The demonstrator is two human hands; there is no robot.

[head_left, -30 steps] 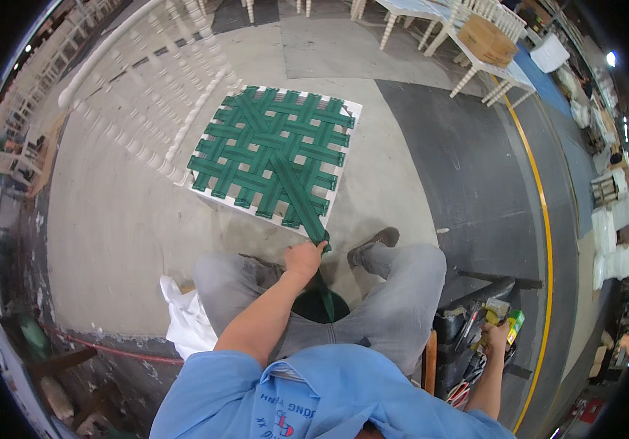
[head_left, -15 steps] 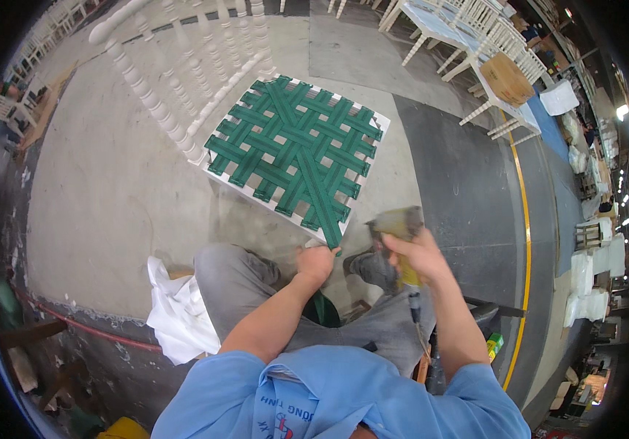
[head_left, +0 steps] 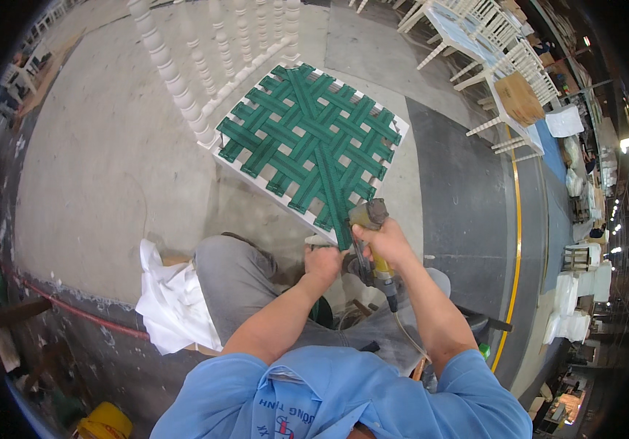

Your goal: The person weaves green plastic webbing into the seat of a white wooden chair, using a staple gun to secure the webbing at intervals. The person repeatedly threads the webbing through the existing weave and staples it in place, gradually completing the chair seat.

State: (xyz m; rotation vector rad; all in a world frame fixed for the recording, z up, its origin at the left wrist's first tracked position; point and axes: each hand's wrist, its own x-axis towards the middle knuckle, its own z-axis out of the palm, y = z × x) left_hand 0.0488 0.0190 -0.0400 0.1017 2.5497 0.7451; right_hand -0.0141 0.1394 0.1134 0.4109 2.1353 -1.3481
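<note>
Right hand (head_left: 384,245) grips stapler (head_left: 370,234); nose hidden, probably on webbing (head_left: 307,143).

A white wooden chair seat (head_left: 216,150) woven with green straps (head_left: 307,146) lies on the grey floor. The right hand (head_left: 384,241) holds a yellow and grey staple gun (head_left: 370,227) at its near edge. The left hand (head_left: 323,262) grips a green strap end beside it.
</note>
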